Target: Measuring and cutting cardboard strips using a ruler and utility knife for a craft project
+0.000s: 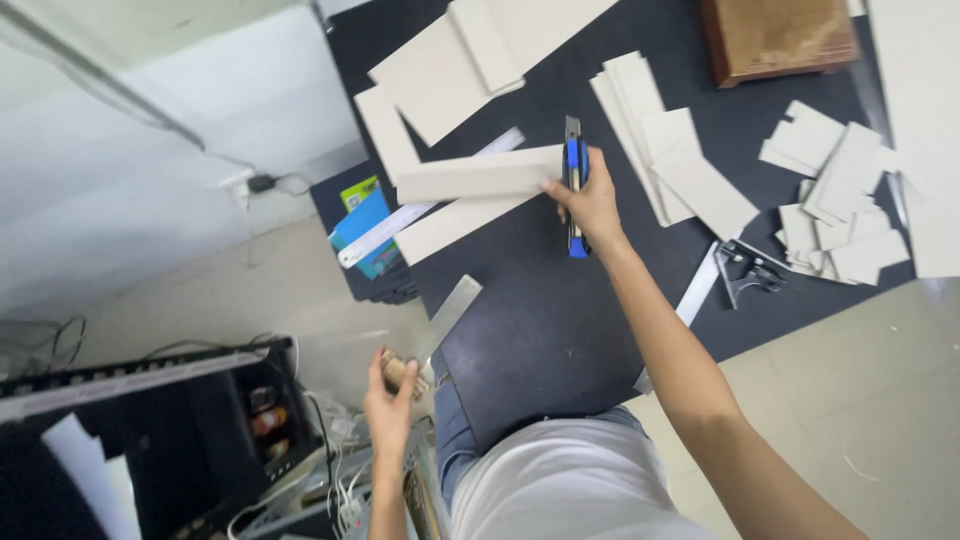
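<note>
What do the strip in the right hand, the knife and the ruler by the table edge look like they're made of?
Strip: likely greyboard or thick card, matte pale grey-beige, flat with clean cut edges.
Knife, held with it in the right hand: blue plastic-looking body, dull grey metal blade at the top.
Ruler: probably steel, a thin, smooth, silvery-grey strip.

Count by kind, head view.

Hands: two, a left hand (390,395) at lower centre-left and a right hand (592,205) at upper centre.

Utility knives: one, a blue utility knife (573,185) at upper centre.

Rulers: two confirmed, a white ruler (420,208) at centre-left and a metal ruler (448,315) below it.

Wooden boxes: one, a wooden box (780,35) at top right.

Metal clips: one, a black clip (748,268) at right.

Blue booklets: one, a blue booklet (362,228) at the mat's left edge.

Cardboard pieces (700,185): too many overlap for an exact number; well over a dozen.
</note>
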